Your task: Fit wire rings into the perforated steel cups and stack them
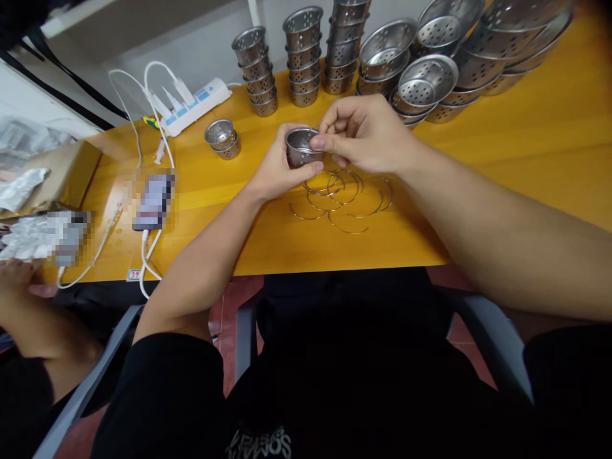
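Note:
In my left hand (280, 159) sits a small perforated metal cup (302, 157), fingers and thumb wrapped round its side and its mouth turned up. At the cup's right rim my right hand (356, 134) is closed in a pinch. A thin bit of metal wire shows at those fingertips; most of it is hidden by the fingers and the rim. Below both hands, several loose open wire rings (329, 211) lie overlapping on the yellow table (258, 245). To the left stand two nested small cups (222, 139).
Tall stacks of perforated cups (304, 57) and wider perforated bowls (428, 83) line the back and right. A power strip (197, 105) with white cables and a phone (153, 201) lie left. Beyond them are a cardboard box (71, 169) and another person's arm (48, 319).

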Action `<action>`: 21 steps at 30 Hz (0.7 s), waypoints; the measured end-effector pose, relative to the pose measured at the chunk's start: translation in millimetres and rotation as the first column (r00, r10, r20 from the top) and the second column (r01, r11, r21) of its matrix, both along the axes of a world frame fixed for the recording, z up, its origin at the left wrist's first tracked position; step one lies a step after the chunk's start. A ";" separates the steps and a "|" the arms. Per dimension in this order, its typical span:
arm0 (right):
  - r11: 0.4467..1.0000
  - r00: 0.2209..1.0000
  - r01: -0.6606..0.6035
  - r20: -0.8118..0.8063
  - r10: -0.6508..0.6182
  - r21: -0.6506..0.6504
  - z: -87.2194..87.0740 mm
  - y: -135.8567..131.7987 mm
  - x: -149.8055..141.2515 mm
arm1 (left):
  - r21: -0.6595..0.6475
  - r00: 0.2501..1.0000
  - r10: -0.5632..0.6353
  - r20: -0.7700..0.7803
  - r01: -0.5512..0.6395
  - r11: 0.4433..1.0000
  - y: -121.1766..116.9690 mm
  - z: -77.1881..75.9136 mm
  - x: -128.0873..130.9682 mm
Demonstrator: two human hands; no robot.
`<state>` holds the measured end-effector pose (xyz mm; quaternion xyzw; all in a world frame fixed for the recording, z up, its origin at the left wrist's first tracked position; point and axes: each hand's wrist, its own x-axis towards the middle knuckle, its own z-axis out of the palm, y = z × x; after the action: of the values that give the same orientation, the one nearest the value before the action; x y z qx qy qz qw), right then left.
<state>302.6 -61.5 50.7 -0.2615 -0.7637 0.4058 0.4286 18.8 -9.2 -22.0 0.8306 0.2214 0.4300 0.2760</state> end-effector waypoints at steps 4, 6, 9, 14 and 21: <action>0.999 0.998 0.030 0.057 -0.028 -0.032 7.3 -2.2 -2.7 | -0.022 0.996 0.046 -0.078 -0.048 0.999 -1.2 -0.1 0.4; 0.999 0.997 0.041 0.070 -0.039 -0.026 11.3 -4.6 -3.5 | -0.040 0.994 0.058 -0.094 -0.062 0.997 -2.6 1.0 1.0; 0.998 0.995 0.066 0.078 -0.064 -0.023 14.1 -7.4 -3.1 | -0.056 0.994 0.052 -0.091 -0.058 0.997 -4.4 2.8 1.5; 0.999 0.996 0.047 0.079 -0.045 -0.027 17.2 -11.7 -3.7 | -0.038 0.990 0.080 -0.113 -0.084 0.996 -6.0 4.7 1.8; 0.962 0.972 0.231 0.007 -0.234 0.144 16.3 -16.0 -12.4 | -0.022 0.996 0.061 -0.069 -0.062 0.998 4.6 -2.0 -1.1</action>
<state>290.2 -77.6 67.0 -0.3228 -0.7597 0.2941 0.4818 17.7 -4.5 -24.0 0.8342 0.2612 0.4072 0.2647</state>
